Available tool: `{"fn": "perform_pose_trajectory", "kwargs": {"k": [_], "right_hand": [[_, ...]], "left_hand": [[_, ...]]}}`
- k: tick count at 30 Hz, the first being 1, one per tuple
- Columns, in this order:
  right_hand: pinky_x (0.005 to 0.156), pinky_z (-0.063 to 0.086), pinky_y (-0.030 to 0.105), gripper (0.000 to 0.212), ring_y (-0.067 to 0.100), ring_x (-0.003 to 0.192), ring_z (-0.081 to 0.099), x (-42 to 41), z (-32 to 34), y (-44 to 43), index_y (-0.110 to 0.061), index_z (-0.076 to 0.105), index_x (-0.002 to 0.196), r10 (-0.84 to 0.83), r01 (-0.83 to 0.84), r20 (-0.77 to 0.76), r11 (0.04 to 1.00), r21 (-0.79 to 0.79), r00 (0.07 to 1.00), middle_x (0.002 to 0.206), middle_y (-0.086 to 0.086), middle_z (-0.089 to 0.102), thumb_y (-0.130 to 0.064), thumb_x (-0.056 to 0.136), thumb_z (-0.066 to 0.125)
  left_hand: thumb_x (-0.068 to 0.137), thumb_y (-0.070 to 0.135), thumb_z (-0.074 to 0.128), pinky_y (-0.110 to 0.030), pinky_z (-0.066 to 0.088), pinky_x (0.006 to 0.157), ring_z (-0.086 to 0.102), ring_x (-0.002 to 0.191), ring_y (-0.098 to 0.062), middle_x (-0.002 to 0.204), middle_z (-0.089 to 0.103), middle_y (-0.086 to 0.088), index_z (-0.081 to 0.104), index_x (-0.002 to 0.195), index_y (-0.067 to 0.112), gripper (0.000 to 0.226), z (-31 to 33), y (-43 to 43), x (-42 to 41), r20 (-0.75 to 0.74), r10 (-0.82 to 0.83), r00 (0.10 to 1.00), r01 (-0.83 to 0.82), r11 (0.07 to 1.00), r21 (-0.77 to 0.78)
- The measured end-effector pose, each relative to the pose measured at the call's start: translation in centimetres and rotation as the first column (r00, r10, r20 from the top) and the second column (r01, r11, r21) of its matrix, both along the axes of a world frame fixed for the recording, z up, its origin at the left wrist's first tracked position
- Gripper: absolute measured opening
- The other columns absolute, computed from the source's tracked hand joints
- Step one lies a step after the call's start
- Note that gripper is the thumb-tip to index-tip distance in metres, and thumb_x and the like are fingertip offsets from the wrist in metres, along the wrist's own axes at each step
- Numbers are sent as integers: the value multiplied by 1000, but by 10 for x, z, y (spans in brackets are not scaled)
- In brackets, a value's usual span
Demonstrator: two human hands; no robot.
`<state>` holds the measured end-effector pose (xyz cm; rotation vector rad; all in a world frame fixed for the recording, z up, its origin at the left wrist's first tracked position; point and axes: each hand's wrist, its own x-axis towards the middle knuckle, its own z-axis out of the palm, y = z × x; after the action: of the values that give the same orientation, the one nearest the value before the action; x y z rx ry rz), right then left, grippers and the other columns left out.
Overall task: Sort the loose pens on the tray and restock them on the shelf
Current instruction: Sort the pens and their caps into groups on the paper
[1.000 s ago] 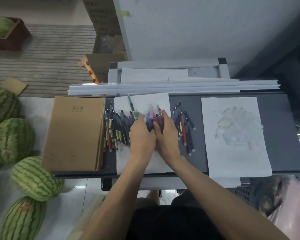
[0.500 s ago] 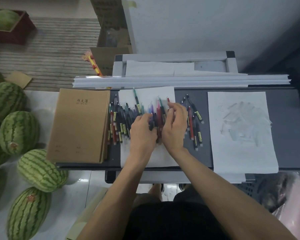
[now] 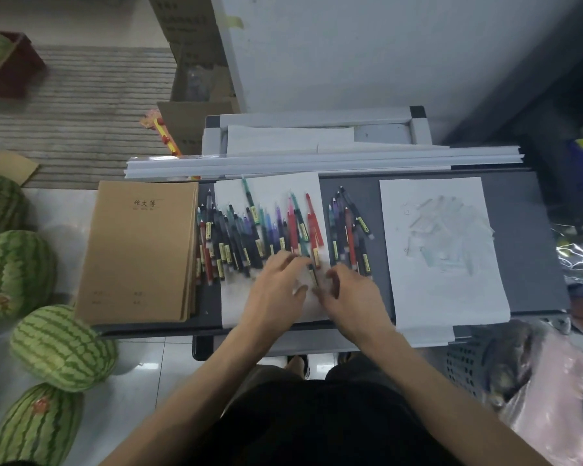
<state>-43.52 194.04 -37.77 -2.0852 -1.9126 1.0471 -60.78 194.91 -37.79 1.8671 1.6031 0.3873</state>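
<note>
Evidently sorting is in hand; the left hand (image 3: 276, 284) and right hand (image 3: 350, 294), loosely curled, flank one dark pen (image 3: 313, 277); any pinch is blurred; next, lift it clear of the pens (image 3: 249, 237).

Body check from my end. Both arms are uncovered from the wrist down to where the bottom edge cuts them: bare left forearm (image 3: 196, 375), bare right forearm (image 3: 428, 371), both slim and smooth. Left grip (image 3: 276, 280) and right grip (image 3: 350, 292) are bare as well. The fingertips are motion-blurred, so I can't read fine detail there. Clothing: plain black matte fabric garment (image 3: 317, 428) fills bottom centre, softly creased. I can't tell if it's a shirt, shorts or both. Past its far edge I see two feet in dark open footwear (image 3: 302, 364), part of the left foot showing. Could be sandals or slippers.
</note>
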Motion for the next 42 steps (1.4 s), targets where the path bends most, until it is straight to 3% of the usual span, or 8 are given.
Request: {"fn": "perform_pose_trajectory", "kwargs": {"k": [9,13,15,19,23,31,36,42], "right_hand": [[72,59,40,24,22,73,67,-25,-6,29,-12,68,96,-132,133,-59,991,5,989,85,5,71,-35,99,64],[72,57,39,26,31,77,69,-32,-5,44,-8,68,96,-73,75,-29,995,66,997,85,10,72,-34,100,64],[69,56,38,29,26,76,68,-32,-4,47,-13,68,93,-60,61,-10,990,126,998,85,4,71,-41,100,63],[89,54,41,22,24,106,60,-14,-4,49,-15,68,110,-26,-28,112,889,457,993,113,2,65,-34,99,65],[108,44,46,45,30,136,43,15,-8,52,-16,52,142,-25,-73,244,921,383,969,151,8,45,-35,101,58],[83,56,48,62,38,105,62,25,-3,49,-12,45,139,-221,203,74,959,198,972,131,10,49,-34,89,76],[84,54,45,53,38,103,64,25,-3,57,-9,52,128,-261,246,120,961,126,958,123,12,55,-36,88,76],[82,52,42,37,37,100,64,20,2,60,-6,57,117,-232,221,166,972,83,958,116,13,60,-30,91,70]], "left_hand": [[84,15,83,-41,47,105,48,121,-24,131,56,-3,65,135,18,54,-8,27,-26,-130,-27,991,45,989,138],[84,23,81,-49,41,114,39,140,-29,150,48,-6,57,145,20,66,-8,40,-35,-186,-65,980,93,985,148],[89,30,75,-48,29,122,26,153,-30,164,35,-6,47,154,21,71,-8,46,-36,-196,-108,975,137,980,143],[94,43,62,-39,6,130,-7,161,-19,175,0,2,20,165,27,85,-8,54,-34,-248,-246,937,277,956,97],[95,52,57,-40,-2,130,-18,159,-15,174,-9,5,9,166,30,89,-7,56,-25,-285,-366,886,389,921,26],[98,49,55,-49,22,125,18,156,-30,168,25,-6,33,160,25,70,0,91,30,-282,-384,879,419,905,73],[90,38,62,-47,36,114,27,148,-27,160,36,-5,49,148,23,61,-6,101,39,-345,-468,814,516,855,57],[88,23,64,-44,47,106,39,135,-29,142,47,-7,52,140,17,53,-11,101,24,-324,-445,835,490,869,67]]}}
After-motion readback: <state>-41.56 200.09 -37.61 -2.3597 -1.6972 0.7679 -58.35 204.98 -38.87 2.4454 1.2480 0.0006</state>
